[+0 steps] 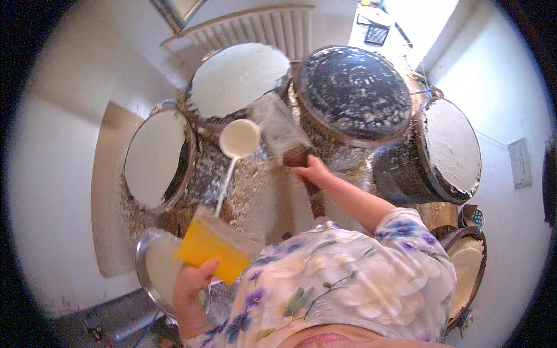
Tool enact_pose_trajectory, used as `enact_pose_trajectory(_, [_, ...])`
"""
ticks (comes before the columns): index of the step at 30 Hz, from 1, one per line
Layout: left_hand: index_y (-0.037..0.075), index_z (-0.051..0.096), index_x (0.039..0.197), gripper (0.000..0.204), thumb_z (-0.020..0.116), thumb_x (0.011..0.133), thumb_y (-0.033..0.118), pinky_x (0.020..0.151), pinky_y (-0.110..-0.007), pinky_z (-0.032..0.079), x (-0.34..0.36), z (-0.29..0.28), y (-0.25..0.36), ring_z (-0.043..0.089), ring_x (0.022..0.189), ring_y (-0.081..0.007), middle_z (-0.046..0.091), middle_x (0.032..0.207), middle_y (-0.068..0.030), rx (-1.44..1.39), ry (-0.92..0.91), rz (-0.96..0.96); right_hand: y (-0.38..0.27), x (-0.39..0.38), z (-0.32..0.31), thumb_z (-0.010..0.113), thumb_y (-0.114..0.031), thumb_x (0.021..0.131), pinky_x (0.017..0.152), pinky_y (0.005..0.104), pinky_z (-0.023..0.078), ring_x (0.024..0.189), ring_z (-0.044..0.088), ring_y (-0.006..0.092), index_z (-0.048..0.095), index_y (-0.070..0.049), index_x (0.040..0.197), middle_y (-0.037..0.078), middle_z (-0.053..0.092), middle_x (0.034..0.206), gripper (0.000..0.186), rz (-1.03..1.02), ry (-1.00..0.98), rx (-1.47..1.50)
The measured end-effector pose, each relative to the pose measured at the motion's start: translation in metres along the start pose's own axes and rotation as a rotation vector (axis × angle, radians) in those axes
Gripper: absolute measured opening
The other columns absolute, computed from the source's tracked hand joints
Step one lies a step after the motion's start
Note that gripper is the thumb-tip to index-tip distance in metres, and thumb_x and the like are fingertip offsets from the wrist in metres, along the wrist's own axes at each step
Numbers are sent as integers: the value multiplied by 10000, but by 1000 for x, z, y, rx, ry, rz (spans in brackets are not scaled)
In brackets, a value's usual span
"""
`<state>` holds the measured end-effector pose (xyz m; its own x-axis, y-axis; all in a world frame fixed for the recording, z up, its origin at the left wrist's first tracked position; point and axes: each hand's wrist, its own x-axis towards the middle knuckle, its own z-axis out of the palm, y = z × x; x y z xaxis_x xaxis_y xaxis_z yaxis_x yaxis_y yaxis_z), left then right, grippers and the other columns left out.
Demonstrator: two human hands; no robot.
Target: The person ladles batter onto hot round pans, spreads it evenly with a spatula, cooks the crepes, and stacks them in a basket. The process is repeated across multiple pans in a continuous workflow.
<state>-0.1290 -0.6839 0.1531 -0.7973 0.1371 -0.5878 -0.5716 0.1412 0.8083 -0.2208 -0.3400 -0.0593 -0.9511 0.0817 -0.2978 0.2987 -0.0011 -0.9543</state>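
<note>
My left hand (pixel 197 275), at the lower left, is closed on a wide yellow scraper (pixel 216 246) with a greyish, smeared edge. Behind that scraper rises the white handle of a ladle (pixel 239 138), its round bowl pale and coated; whether my hand also holds the ladle is hidden. My right hand (pixel 313 172) grips the dark brown handle of a broad grey scraper (pixel 280 129), blurred by motion. The blade reaches the near right edge of a round griddle (pixel 241 78) spread with white batter. To its right, a black griddle (pixel 354 93) shows only scattered white flecks.
More round griddles with a pale layer stand at the left (pixel 155 162) and right (pixel 452 148). A metal basin (pixel 156 267) with pale contents sits by my left arm; another pale-filled round vessel (pixel 466 267) is at my right. A ribbed radiator (pixel 261 32) lines the back wall. Crumbs litter the floor.
</note>
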Motion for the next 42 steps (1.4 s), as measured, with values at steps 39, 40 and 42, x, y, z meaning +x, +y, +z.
enact_pose_trajectory(39, [63,453,1060,315,510,785,205,438,-222,434,100,61,-33,552,630,-163,547,888,-69,-428,188,240,91,-79,-253,665,-147,598,729,290,446,809,584,196,534,-93,1087,100,605,933,510,138,569,-407])
enact_pose_trajectory(40, [52,450,1066,312,495,794,200,468,-241,444,84,35,-43,549,664,-172,541,889,-81,-321,162,221,99,-73,-233,650,-132,602,725,276,443,793,581,177,530,-78,1093,88,609,927,508,118,636,-259])
enact_pose_trajectory(42, [42,447,1071,311,480,803,196,499,-260,454,58,-8,-66,547,699,-180,536,889,-93,-171,196,132,108,-55,-197,655,-39,591,698,262,447,792,562,144,546,-51,1069,81,600,951,490,-90,647,-76])
